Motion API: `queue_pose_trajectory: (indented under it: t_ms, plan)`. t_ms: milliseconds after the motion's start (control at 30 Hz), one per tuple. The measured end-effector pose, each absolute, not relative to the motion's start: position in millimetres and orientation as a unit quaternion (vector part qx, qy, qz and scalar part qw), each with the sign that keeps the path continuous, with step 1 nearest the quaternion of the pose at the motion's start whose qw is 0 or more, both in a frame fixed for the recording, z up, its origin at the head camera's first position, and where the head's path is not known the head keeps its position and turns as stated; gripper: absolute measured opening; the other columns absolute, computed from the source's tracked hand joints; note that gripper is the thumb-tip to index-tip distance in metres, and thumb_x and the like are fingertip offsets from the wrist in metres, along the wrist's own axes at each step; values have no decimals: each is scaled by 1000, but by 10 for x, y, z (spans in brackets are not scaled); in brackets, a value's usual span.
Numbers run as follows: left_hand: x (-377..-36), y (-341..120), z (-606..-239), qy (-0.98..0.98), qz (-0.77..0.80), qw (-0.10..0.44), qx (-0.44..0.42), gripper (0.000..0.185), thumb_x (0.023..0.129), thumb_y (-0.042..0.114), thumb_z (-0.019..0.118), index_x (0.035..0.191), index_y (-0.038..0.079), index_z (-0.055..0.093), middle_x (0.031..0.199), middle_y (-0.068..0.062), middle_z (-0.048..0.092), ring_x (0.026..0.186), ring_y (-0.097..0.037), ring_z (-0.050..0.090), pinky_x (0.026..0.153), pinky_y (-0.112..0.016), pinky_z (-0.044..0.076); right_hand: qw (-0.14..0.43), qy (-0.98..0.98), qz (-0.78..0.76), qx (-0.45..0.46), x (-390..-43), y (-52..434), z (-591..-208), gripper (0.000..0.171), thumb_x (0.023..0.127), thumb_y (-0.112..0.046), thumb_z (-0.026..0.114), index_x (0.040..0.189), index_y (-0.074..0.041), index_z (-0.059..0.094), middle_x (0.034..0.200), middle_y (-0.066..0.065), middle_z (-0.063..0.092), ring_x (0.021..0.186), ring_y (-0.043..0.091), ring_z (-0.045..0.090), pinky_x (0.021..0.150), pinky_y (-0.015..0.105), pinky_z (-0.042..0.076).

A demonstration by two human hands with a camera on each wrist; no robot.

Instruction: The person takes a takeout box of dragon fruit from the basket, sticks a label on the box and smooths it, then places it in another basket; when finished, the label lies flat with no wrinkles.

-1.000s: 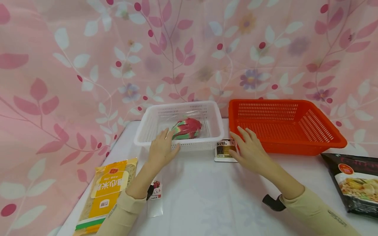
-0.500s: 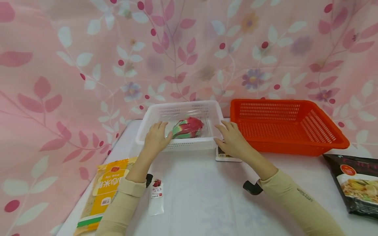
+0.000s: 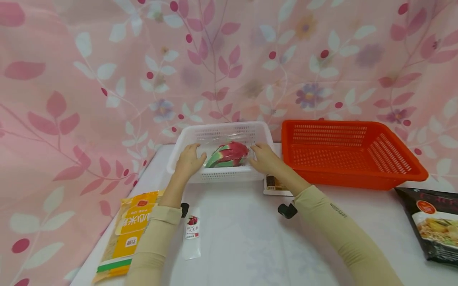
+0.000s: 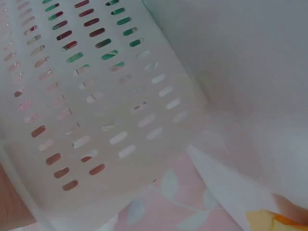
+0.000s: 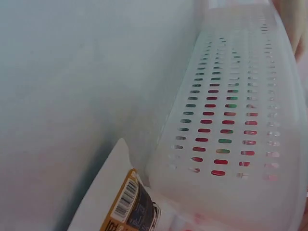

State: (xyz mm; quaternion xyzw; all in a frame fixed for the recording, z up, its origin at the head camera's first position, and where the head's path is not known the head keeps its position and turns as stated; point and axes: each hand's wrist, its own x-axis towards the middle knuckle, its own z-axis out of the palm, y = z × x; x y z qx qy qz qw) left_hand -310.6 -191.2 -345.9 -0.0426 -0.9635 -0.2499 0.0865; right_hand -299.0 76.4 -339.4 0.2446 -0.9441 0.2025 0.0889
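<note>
Head view shows me both hands on the white basket (image 3: 222, 131), which sits at the back of the desk (image 3: 250, 238), just left of the red basket (image 3: 350, 153). My left hand (image 3: 189, 161) is on its front left corner and my right hand (image 3: 264, 159) is on its front right corner. The fingers of both hands curl over the front rim and hold it. A pink and green fruit (image 3: 229, 155) in clear wrap lies inside the white basket, between my two hands, very near the fingertips on each side.

I think a few things could go wrong. The white basket is light and bendy, so if I lift one side more than the other, the fruit could roll and tip out. The small pack (image 3: 275, 184) lies just beside the basket's front right corner, under my right wrist, so a pull toward me could push it along. The red basket is close on the right, so a swing that way could bump it.

The wrist views show only the basket's slotted wall (image 4: 96, 106) up close.
</note>
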Motion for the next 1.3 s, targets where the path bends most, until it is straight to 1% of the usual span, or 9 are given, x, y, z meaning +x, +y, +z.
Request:
queue_pose_trajectory:
  t_ms: [100,233,433,633,800,967,1067,1167,1300]
  plan:
    - [-3152,-1915,-3465,-965,-247,81,-29,53,90,35,48,135,7,41,140,-14,37,125,-36,36,90,-58,37,76,-947,197,242,-3091,665,-3381,48,90,-22,54,127,8,48,127,26,48,118,39,42,102,47,30]
    - [-3213,-1926,-3473,-966,-247,67,-26,55,90,36,49,136,7,39,140,-15,36,126,-34,34,94,-56,35,54,-949,211,228,-3187,556,-3387,47,91,-25,52,128,4,48,129,23,47,118,38,41,101,48,30]
    - [-3277,-1945,-3468,-969,-239,39,-42,57,91,35,48,137,4,36,141,-18,33,127,-36,31,98,-56,30,13,-949,212,231,-3340,450,-3441,55,93,-29,48,136,4,38,139,25,34,127,40,31,105,49,22]
    - [-3302,-1910,-3482,-970,-233,-18,-70,58,95,36,40,142,4,27,148,-24,12,135,-38,15,105,-54,17,-18,-950,220,221,-3516,413,-3545,59,95,-34,41,144,-6,27,148,21,18,131,41,22,105,53,20]
    - [-3349,-1931,-3498,-966,-244,-43,-71,67,93,44,41,145,7,21,150,-24,-2,134,-41,13,104,-55,19,-31,-950,243,194,-3590,396,-3614,61,94,-38,40,145,-12,23,151,17,8,130,47,20,100,62,19]
    - [-3426,-1932,-3519,-957,-272,-69,-79,80,89,51,45,147,8,10,149,-19,-16,133,-45,9,103,-58,18,-33,-940,271,205,-3613,421,-3626,62,93,-39,43,145,-11,22,151,19,3,127,50,23,100,63,17]
    - [-3455,-1922,-3516,-953,-280,-81,-77,87,87,57,46,148,8,7,150,-17,-17,135,-41,6,103,-58,19,-36,-935,287,208,-3623,429,-3621,62,93,-41,45,144,-11,24,150,21,2,129,49,20,100,63,16]
    - [-3473,-1901,-3504,-956,-270,-86,-76,90,85,61,45,148,9,7,151,-15,-15,136,-38,9,102,-58,21,-45,-931,302,200,-3631,443,-3620,66,90,-49,48,141,-13,26,150,20,1,130,50,16,100,64,16]
    - [-3495,-1884,-3511,-961,-248,-96,-75,87,86,62,40,148,10,6,151,-14,-15,134,-40,15,101,-58,23,-60,-928,317,186,-3643,459,-3633,72,84,-58,52,138,-16,28,151,18,-2,127,52,20,99,63,20]
